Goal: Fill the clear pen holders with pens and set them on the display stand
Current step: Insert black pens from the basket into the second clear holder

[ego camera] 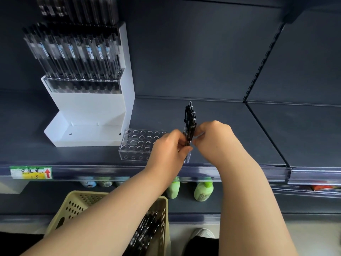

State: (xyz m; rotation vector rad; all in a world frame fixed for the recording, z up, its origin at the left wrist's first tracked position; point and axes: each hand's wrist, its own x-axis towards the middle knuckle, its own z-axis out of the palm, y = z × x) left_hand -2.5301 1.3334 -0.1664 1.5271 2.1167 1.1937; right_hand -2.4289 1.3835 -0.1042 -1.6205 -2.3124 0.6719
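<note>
The left grip [168, 146] and the right grip [214, 137] meet over the near part of the dark shelf [230, 130], both grasping a bundle of black pens [190, 124]. The left fingers curl round its lower part from the left, with the thumb across the near side, and the right fingers pinch it from the right. The bundle stands roughly upright, its clicker ends pointing up and far, its clear tips poking out below the left thumb. Just left of the hands, partly hidden behind the left grip, a clear pen holder [136, 145] lies on the shelf near its front edge, its rows of round holes facing up. Just beside it on the left and a little farther back stands the white display stand [88, 111], stepped in shape, with a filled pen holder [83, 85] seated on its upper tier, packed with upright pens [73, 52]; more pens show blurred above them. A green and yellow price label [31, 172] with a red arrow sits in the shelf's front rail at the left. Under this shelf, on a lower one, stand green bottles [203, 189]. Nearest of all, below the left forearm, a beige perforated basket [77, 206] holds loose black pens [145, 228].
</note>
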